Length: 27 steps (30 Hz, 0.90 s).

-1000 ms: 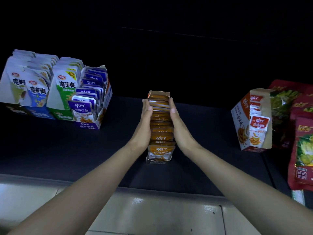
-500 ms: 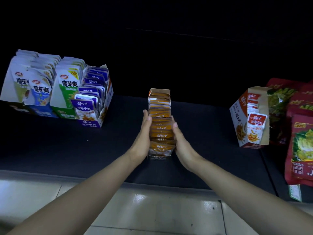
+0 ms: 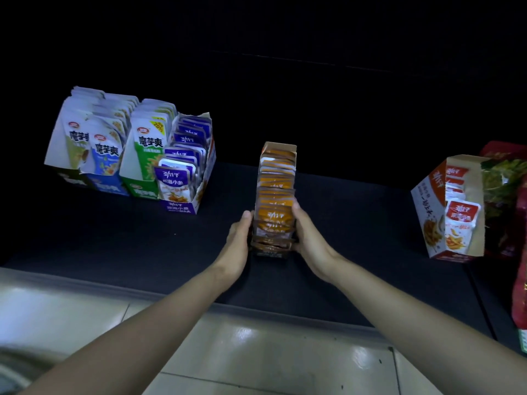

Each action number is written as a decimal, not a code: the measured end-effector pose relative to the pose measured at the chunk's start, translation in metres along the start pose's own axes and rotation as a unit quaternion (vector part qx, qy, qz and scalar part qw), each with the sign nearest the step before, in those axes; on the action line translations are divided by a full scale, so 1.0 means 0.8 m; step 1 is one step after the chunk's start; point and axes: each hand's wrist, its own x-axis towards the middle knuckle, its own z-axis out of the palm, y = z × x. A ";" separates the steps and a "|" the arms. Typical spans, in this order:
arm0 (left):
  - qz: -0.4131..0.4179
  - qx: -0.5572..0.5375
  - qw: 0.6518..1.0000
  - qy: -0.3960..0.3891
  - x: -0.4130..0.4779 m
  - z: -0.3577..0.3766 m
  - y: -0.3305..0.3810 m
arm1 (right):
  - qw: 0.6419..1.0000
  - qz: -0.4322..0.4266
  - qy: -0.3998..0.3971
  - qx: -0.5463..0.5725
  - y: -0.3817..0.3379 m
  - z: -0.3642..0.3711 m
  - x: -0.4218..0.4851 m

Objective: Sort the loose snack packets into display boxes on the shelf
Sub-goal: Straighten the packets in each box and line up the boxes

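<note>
A narrow display box of orange snack packets stands lengthwise in the middle of the dark shelf, packed front to back. My left hand lies flat against its left side near the front end, thumb up by the top edge. My right hand presses the right side opposite, with its thumb at the packets' upper edge. The box sits squeezed between both palms. No loose packets are visible on the shelf.
At the left stand a purple packet box and white, blue and green konjac snack boxes. A red-and-white packet box stands at the right, with red bags beyond it. Pale floor tiles lie below the shelf edge.
Both hands have slid along the sides of the orange box from its middle to its front end. The box still stands on the shelf between them.
</note>
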 end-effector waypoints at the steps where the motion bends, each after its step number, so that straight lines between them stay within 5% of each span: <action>1: -0.003 -0.015 1.000 0.021 0.002 -0.005 0.005 | 1.000 -0.003 -0.004 -0.006 -0.003 0.009 0.013; 10: 0.070 -0.141 0.978 0.136 0.021 -0.057 0.040 | 1.000 -0.021 -0.001 0.021 -0.028 0.085 0.107; 13: 0.017 -0.187 0.954 0.234 0.034 -0.060 0.040 | 1.000 -0.014 0.003 0.027 -0.033 0.105 0.125; 16: -0.014 -0.109 0.925 0.363 0.035 -0.044 0.054 | 0.999 -0.006 0.011 0.039 -0.031 0.111 0.135; 23: -0.016 -0.296 0.882 0.367 0.033 -0.043 0.054 | 1.000 -0.013 0.000 0.021 -0.023 0.101 0.124; 27: 0.113 -0.186 0.905 0.366 0.029 -0.044 0.048 | 1.000 -0.020 -0.024 0.000 -0.036 0.103 0.122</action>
